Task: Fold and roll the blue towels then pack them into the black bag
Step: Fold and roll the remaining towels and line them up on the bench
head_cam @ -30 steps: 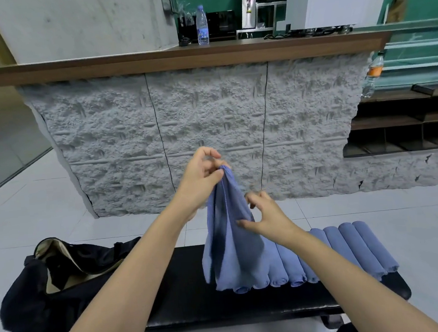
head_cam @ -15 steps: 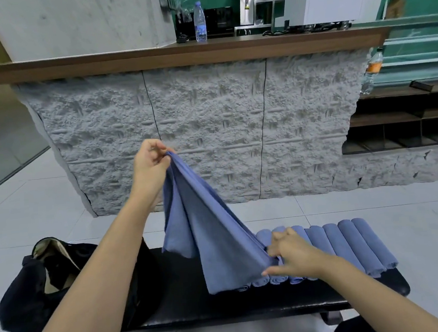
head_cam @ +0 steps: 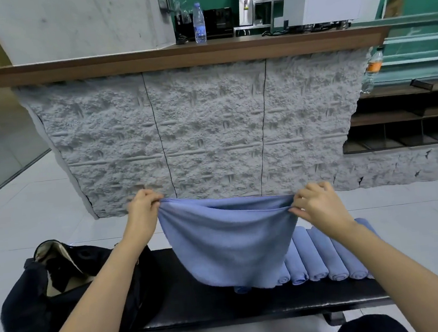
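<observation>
A blue towel (head_cam: 230,239) held stretched above the desk (head_cam: 199,304), ready for folding.

The left hand (head_cam: 143,209) and the right hand (head_cam: 316,204) each pinch one top corner with curled fingers (head_cam: 154,198), so the cloth hangs flat and doubled between them; probably this lets its edges align before it goes down. Its lower edge hangs in front of the rolled towels (head_cam: 323,259), which lie side by side at the right of the desk. The black bag (head_cam: 34,312) sits at the left with its mouth open (pale lining visible, no blue inside that I can see).
</observation>
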Motion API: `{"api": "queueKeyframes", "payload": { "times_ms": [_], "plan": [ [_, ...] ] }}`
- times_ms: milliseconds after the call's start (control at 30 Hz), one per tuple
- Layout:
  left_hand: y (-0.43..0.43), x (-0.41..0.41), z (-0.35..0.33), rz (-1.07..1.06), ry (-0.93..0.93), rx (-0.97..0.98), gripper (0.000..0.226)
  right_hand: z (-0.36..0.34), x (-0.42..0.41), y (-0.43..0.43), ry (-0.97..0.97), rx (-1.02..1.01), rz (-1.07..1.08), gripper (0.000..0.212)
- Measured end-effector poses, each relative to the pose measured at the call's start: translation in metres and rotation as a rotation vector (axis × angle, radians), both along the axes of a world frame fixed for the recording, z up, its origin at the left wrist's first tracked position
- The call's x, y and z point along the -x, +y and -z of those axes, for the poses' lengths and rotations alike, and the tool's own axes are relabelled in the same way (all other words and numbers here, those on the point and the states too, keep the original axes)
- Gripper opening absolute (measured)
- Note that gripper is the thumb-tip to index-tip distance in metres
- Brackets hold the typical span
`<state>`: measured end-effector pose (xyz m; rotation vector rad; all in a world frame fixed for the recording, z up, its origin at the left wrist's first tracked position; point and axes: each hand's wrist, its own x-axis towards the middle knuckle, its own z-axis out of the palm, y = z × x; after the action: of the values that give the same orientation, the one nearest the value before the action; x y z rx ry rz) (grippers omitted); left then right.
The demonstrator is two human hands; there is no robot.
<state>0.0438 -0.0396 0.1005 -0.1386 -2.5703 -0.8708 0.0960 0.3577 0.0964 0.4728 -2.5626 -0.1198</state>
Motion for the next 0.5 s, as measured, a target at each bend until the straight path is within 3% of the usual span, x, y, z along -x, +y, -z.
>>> {"api": "queueKeyframes", "payload": {
  "times_ms": [33,100,267,367,500],
  "plan": [
    [-0.002,0.0,-0.001,0.012,0.005,0.012,0.023,-0.005,0.002,0.0,0.016,0.06,0.023,0.013],
    [-0.004,0.0,-0.005,0.027,0.033,-0.029,0.02,-0.012,0.007,0.001,0.003,0.146,0.072,0.035],
    [0.0,-0.006,-0.029,0.063,0.111,-0.265,0.018,-0.032,0.011,0.004,0.048,0.132,0.142,0.015],
    [0.004,-0.007,-0.037,0.048,0.027,-0.437,0.016,-0.045,0.013,0.004,-0.062,0.353,0.177,0.01],
    [0.005,-0.008,-0.041,0.114,-0.018,-0.73,0.016,-0.061,0.016,0.004,-0.27,0.775,0.088,0.019]
  ]
}}
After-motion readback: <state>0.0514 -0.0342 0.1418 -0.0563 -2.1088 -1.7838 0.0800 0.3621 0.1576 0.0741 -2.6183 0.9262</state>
